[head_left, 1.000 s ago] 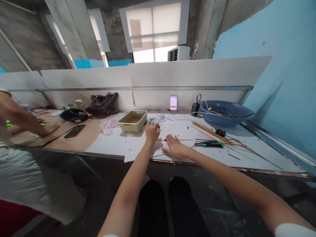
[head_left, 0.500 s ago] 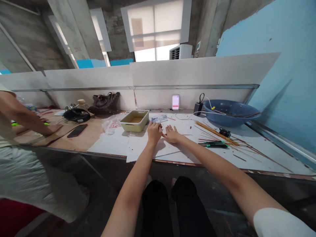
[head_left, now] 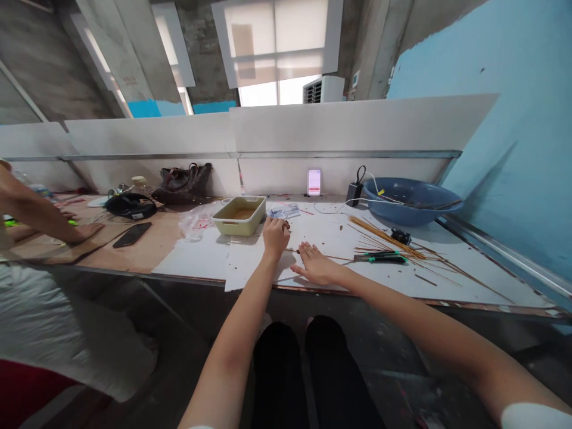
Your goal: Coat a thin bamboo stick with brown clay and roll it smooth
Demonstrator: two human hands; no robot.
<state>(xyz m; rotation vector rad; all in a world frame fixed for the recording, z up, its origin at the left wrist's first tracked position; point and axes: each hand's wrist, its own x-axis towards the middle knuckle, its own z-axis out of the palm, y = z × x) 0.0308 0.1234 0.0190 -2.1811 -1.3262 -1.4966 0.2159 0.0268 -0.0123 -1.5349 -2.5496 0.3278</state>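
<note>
Curled fingers on the person's left hand (head_left: 276, 236) close narrowly about a small dark-brown lump of soft-looking material (head_left: 286, 225), showing at the fingertips near the white sheet (head_left: 243, 262). By contrast, the right hand (head_left: 315, 264) grips nothing: it lies flat, palm down, its fingers extended over a thin straight brown stick (head_left: 340, 258). That stick lies crosswise on the sheet before the person, emerging on both sides of the hand; how firmly the palm bears on it cannot be told.

The step looks like rolling or steadying the stick under the palm. Doing it well would seem to call for light, even pressure along the fingers, since so slender a stick could bow or snap. Dark crumbs litter the sheet, and one beneath the stick might make it skip. Its right end points towards green-and-black-handled cutters (head_left: 386, 258), so a long sideways sweep could snag there; short strokes appear safer. The pinch should probably stay gentle, lest the lump flatten.
</note>
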